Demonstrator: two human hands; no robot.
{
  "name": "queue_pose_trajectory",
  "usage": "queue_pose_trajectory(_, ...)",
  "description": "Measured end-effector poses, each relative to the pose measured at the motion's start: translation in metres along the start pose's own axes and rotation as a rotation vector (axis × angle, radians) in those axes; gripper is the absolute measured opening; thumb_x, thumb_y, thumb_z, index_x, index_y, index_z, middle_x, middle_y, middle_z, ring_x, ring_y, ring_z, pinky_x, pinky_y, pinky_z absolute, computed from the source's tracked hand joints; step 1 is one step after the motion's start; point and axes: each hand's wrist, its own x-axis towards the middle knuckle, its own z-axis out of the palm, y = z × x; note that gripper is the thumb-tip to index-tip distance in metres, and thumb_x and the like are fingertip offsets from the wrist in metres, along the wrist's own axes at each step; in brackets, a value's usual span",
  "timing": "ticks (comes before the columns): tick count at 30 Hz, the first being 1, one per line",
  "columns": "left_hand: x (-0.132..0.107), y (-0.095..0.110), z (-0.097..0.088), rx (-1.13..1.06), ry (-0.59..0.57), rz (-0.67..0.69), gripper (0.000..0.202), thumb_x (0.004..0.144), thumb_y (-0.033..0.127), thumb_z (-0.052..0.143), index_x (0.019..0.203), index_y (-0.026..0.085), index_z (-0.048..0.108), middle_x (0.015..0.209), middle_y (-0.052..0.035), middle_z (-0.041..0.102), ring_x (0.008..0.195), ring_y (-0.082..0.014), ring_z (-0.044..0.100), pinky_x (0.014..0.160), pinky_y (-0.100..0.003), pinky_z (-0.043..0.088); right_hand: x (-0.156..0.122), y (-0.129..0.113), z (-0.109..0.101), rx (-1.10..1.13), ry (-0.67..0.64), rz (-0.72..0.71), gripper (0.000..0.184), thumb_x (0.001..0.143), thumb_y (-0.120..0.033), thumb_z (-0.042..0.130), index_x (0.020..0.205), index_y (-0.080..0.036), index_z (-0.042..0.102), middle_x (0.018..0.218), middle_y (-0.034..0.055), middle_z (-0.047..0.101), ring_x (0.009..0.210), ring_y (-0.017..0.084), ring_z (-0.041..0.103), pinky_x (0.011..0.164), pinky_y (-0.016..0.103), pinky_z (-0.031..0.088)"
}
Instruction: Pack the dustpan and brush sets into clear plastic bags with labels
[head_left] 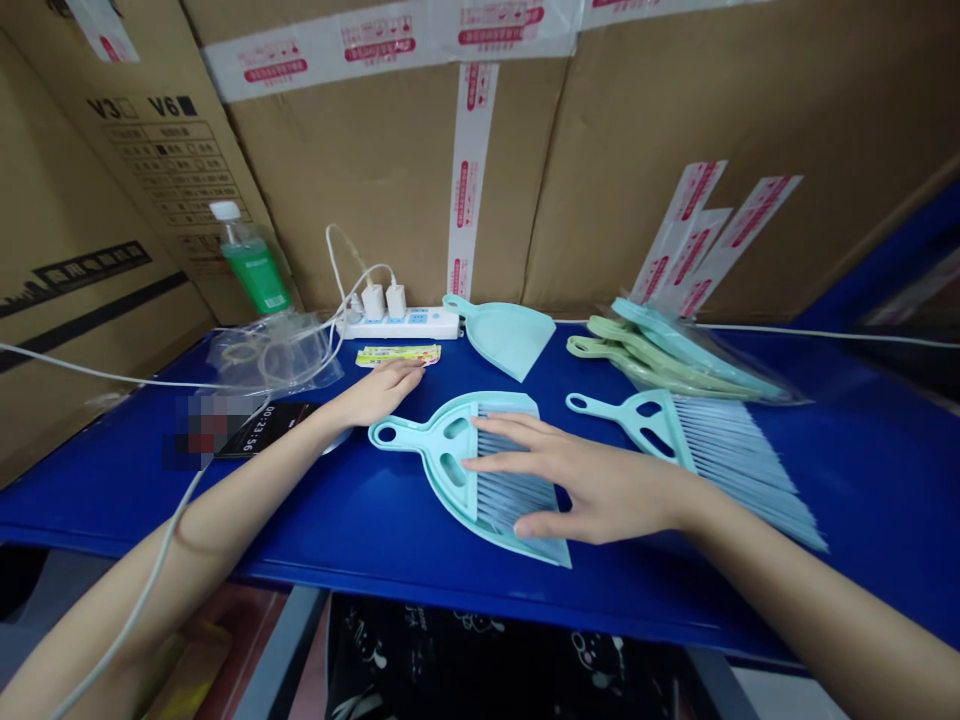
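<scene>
In the middle of the table lies a light-blue dustpan [446, 495] with a matching hand brush [457, 428] nested in it, handles pointing left. Over the brush's bristles my right hand [592, 485] is spread with nothing in it; whether the fingertips touch cannot be told. My left hand [382, 390] lies low with fingers stretched out beside a flat yellow-green packet [397, 355], its fingertips at the packet's lower edge. Another light-blue hand brush [667, 425] rests to the right, bristles partly behind my right forearm. Farther back is a second light-blue dustpan [506, 335].
Bagged green and blue dustpans [675, 350] lie back right. A power strip [412, 325] with plugged-in chargers stands against the cardboard [375, 170]. A green-labelled bottle [255, 265], a clear plastic bag [274, 355] and a phone [270, 425] are at left. White cables [161, 555] cross there.
</scene>
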Motion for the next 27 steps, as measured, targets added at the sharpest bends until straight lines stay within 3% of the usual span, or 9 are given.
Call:
queue_pose_trajectory(16, -0.0001, -0.0032, 0.0022, 0.000, 0.062, 0.021, 0.054, 0.094, 0.047, 0.028, 0.129, 0.016, 0.054, 0.140, -0.0089, 0.052, 0.130, -0.0241, 0.046, 0.111, -0.043, 0.032, 0.0005, 0.0007, -0.0012, 0.006, 0.000, 0.001, 0.063, 0.086, -0.055, 0.054, 0.142, -0.027, 0.042, 0.158, 0.0111, 0.017, 0.144, 0.033, 0.007, 0.111, 0.058, 0.018)
queue_pose_trajectory(27, 0.0010, -0.0070, 0.0009, -0.014, 0.123, 0.050, 0.048, 0.094, 0.044, 0.031, 0.114, 0.016, 0.065, 0.125, -0.0090, 0.061, 0.116, -0.0241, 0.055, 0.106, -0.043, 0.039, -0.0010, 0.0023, -0.0014, -0.004, 0.017, -0.020, 0.062, 0.087, -0.053, 0.056, 0.142, -0.028, 0.043, 0.157, 0.0113, 0.018, 0.144, 0.030, 0.009, 0.112, 0.056, 0.019)
